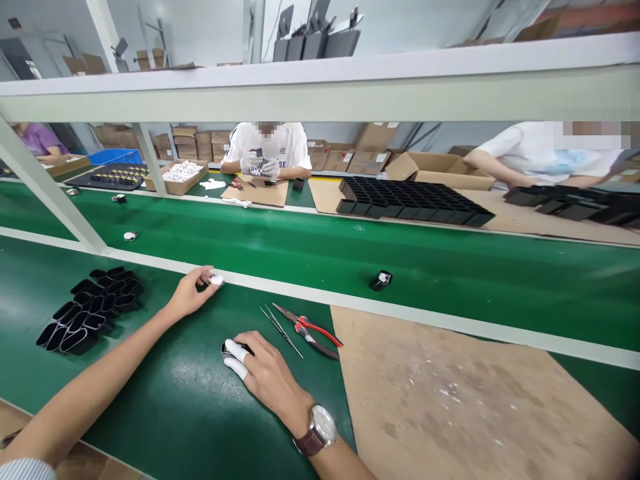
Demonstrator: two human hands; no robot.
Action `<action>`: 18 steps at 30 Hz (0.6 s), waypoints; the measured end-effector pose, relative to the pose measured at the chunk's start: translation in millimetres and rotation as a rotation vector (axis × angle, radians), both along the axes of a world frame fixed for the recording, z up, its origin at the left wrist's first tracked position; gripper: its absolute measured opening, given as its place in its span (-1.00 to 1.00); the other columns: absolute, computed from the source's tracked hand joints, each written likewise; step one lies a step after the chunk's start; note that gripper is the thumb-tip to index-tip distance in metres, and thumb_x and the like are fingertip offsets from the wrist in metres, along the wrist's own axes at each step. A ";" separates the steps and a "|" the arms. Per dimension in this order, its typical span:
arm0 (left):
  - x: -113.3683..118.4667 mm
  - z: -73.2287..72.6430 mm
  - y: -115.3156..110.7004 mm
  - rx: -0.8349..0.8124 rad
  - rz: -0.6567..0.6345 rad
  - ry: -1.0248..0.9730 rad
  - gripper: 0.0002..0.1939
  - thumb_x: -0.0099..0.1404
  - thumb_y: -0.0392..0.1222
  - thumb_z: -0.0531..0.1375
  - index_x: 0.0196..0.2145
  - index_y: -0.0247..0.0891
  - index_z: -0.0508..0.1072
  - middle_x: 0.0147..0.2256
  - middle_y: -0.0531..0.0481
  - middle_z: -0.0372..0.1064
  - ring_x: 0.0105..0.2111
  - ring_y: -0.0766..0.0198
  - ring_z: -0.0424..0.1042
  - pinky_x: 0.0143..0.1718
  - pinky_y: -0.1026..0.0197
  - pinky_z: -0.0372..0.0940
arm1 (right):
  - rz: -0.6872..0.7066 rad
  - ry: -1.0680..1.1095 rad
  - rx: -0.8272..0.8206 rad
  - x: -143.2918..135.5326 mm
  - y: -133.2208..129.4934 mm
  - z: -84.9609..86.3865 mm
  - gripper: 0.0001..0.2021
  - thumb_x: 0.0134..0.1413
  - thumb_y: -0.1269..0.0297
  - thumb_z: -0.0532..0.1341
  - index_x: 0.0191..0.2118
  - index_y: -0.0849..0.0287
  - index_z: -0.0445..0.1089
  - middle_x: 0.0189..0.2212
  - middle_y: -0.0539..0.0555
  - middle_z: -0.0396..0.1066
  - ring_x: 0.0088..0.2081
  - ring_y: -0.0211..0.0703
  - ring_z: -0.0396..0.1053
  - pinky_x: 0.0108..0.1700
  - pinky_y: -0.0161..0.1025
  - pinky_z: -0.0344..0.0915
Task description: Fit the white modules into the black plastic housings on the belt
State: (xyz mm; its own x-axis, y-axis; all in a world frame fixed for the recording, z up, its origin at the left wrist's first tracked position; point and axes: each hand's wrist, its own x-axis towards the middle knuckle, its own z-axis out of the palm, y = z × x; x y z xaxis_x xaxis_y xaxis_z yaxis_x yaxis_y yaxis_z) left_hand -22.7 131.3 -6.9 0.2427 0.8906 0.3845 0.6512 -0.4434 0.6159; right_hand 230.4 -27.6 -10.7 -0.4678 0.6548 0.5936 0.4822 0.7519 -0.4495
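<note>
My left hand (190,293) is closed in a pinch near the white rail, its fingertips on a small white piece (217,280). White finger cots cover two fingers of my right hand (270,370), which wears a wristwatch (323,425). Those fingers grip a small black housing (227,349) at the green bench top; much of it is hidden under them. Right of it lie metal tweezers (281,331) and long-nose pliers (307,330) with red and black handles. Several black oval sleeves (93,310) stand grouped at the left.
A stained cardboard sheet (450,393) covers the bench at right. Beyond the white rail (280,288), the green belt (280,243) carries a black housing with a white top (382,280) and a white part (130,236). Across it, people work beside a black grid of cells (410,200). An overhead shelf (320,87) spans the view.
</note>
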 end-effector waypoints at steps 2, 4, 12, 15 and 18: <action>2.1 0.1 -28.7 -0.007 -0.101 0.017 -0.53 0.36 -0.04 0.29 0.16 -0.22 0.44 -0.10 -0.10 0.53 -0.17 0.14 0.53 -0.06 0.07 0.48 | -0.013 -0.039 0.044 0.5 0.9 2.2 -0.79 0.47 0.31 0.20 0.11 0.20 0.41 -0.06 0.23 0.47 -0.11 0.03 0.42 -0.12 -0.05 0.50; 0.2 4.0 -52.0 0.014 -0.147 0.030 -0.56 0.37 -0.07 0.31 0.16 -0.18 0.45 -0.05 -0.11 0.51 -0.09 0.12 0.52 0.01 0.03 0.46 | -0.027 -0.050 0.041 1.0 1.4 3.9 -0.80 0.47 0.32 0.20 0.11 0.21 0.41 -0.06 0.23 0.47 -0.10 0.03 0.42 -0.12 -0.05 0.49; 5.6 17.0 -105.7 0.113 -0.425 -0.065 -0.52 0.41 -0.11 0.36 0.22 -0.18 0.39 0.09 -0.20 0.45 0.03 0.08 0.50 0.07 0.04 0.45 | -0.037 -0.009 -0.013 0.7 -1.9 -1.8 -0.79 0.45 0.41 0.19 0.12 0.16 0.38 -0.02 0.22 0.48 -0.07 0.04 0.45 -0.07 -0.01 0.50; 16.6 10.2 -117.4 0.043 -0.523 -0.052 -0.47 0.45 -0.10 0.33 0.29 -0.17 0.31 0.08 -0.20 0.46 0.06 0.07 0.51 0.11 0.04 0.45 | -0.038 -0.004 -0.058 2.0 -1.9 0.9 -0.74 0.45 0.43 0.17 0.18 0.13 0.34 0.00 0.22 0.48 -0.05 0.06 0.46 -0.04 0.03 0.51; 22.2 5.2 -121.2 -0.005 -0.523 -0.019 -0.56 0.52 -0.15 0.24 0.29 -0.14 0.31 0.02 -0.16 0.50 -0.01 0.11 0.54 0.02 0.09 0.48 | -0.002 0.004 -0.173 10.2 0.6 11.0 -0.60 0.44 0.28 0.23 0.30 0.10 0.22 0.07 0.22 0.46 0.01 0.06 0.47 0.03 0.05 0.52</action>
State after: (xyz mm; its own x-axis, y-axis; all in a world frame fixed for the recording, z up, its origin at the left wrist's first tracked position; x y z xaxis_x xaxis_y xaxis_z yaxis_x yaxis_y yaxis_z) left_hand -0.5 10.1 -1.7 0.6485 0.6541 0.3894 0.3320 -0.7033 0.6286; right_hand 240.6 -27.0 0.3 -0.4637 0.7484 0.4742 0.4817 0.6621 -0.5741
